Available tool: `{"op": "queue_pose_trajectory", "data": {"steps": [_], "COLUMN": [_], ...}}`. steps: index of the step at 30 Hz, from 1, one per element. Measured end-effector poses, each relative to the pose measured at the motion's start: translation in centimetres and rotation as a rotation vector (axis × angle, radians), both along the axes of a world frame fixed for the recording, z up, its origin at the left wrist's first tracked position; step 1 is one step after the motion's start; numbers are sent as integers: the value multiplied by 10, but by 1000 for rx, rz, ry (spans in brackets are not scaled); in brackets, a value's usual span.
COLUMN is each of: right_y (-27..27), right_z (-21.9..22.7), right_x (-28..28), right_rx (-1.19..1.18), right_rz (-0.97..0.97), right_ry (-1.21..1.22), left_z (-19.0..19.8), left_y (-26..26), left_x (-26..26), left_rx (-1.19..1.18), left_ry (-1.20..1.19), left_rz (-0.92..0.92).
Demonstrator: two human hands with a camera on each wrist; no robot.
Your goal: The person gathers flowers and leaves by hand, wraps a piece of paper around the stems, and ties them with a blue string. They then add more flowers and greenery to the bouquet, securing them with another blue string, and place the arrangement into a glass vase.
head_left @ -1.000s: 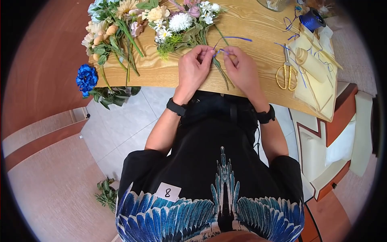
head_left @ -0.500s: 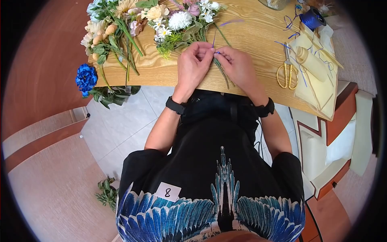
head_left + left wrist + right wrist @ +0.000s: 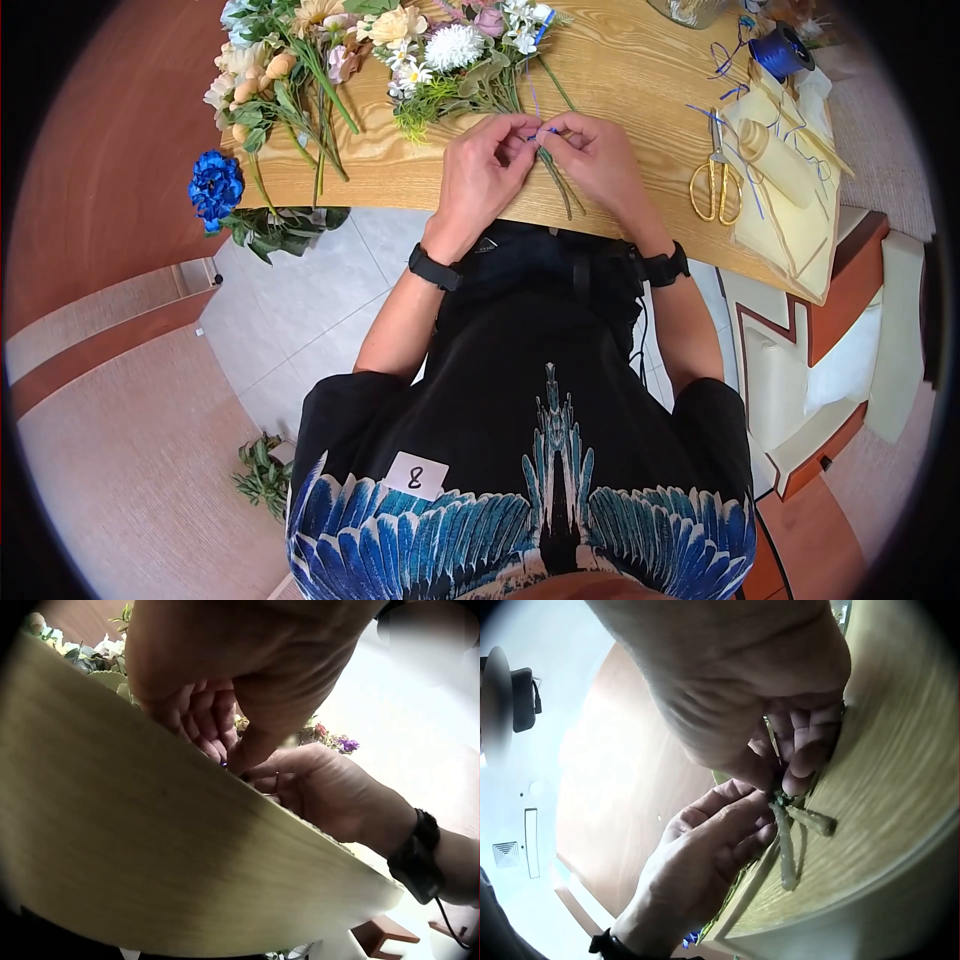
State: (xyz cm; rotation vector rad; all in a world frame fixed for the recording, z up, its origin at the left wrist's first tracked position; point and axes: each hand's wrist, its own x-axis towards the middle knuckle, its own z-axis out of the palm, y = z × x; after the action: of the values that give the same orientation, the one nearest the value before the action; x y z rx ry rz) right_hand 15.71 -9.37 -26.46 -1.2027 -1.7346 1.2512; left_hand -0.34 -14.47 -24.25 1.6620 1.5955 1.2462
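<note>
A small bunch of white and pink flowers [image 3: 455, 50] lies on the wooden table [image 3: 640, 80], its green stems [image 3: 555, 180] pointing toward the table's near edge. My left hand [image 3: 485, 165] and right hand [image 3: 595, 155] meet over the stems, and both pinch a thin blue ribbon [image 3: 545, 131] wound around them. In the right wrist view the stem ends [image 3: 784, 847] stick out below the curled fingers [image 3: 802, 750]. In the left wrist view my left fingertips [image 3: 217, 727] press together just above the table edge [image 3: 187, 855].
A second bunch of flowers [image 3: 275, 75] lies at the table's left end, with a blue flower [image 3: 215, 190] hanging over the edge. Gold scissors [image 3: 712, 175], cream paper [image 3: 790, 190] and a blue ribbon spool [image 3: 778, 48] lie to the right. Green sprigs [image 3: 262, 478] rest on the floor.
The loose ribbon tail that lay out to the right over the table has been drawn in toward the flowers. Both hands have stayed on the stems and closed in slightly.
</note>
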Motion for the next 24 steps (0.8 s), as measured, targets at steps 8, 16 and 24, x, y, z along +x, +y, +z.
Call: {"op": "queue_pose_trajectory", "data": {"steps": [8,16,24], "right_y": [0,-12,-13], "right_z": [1,10,19], "right_x": [1,-5,-7], "right_rx": [14,98,364], "right_rz": [-5,-53,-40], "right_ry": [17,-44,-136], "left_z": [11,3,4], "left_y": [1,0,2], "left_x": [-3,-3,-3], "left_rx": [28,20,-143], "left_ry": [165,164,91], "left_rz": [-29,15,49]}}
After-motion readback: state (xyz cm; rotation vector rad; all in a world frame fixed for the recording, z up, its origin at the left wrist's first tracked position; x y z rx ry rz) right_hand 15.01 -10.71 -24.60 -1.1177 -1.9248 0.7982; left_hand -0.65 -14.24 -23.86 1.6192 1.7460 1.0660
